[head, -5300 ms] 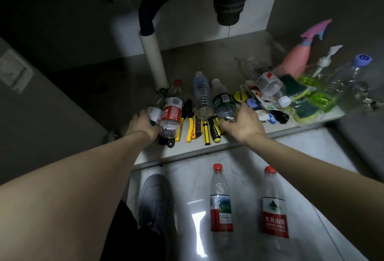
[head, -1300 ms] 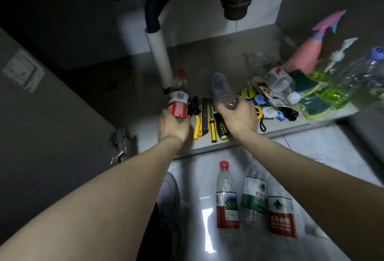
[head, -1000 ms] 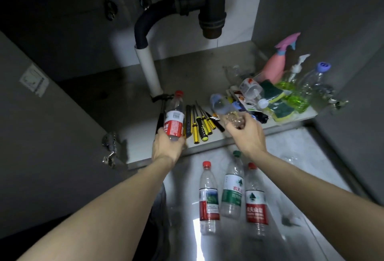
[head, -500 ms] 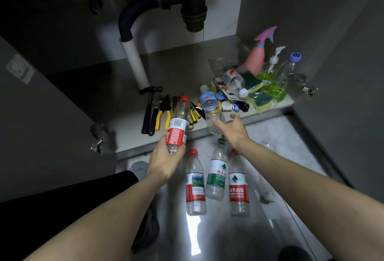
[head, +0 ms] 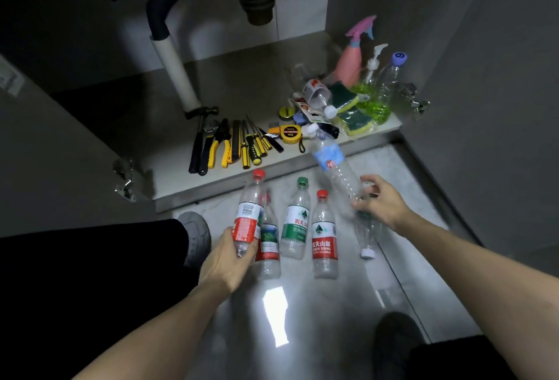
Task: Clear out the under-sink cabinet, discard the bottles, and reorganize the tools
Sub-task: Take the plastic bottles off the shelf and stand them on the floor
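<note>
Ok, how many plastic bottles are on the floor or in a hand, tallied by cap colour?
Red-cap bottles: 3, one in the left hand, two on the floor.
Green-cap bottle: 1, on the floor.
White-cap bottles: 2, one in the right hand, one on the floor.
Total: 6

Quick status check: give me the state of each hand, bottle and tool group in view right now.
left hand: grips the red-label bottle, capped, above the floor.
right hand: holds the blue-label bottle by its base, tilted.
three capped bottles: lying side by side on the floor.
clear bottle: lying on the floor, white cap toward the camera.
hand tools: lined up on the cabinet shelf.
pink spray bottle: upright at the back right.
</note>
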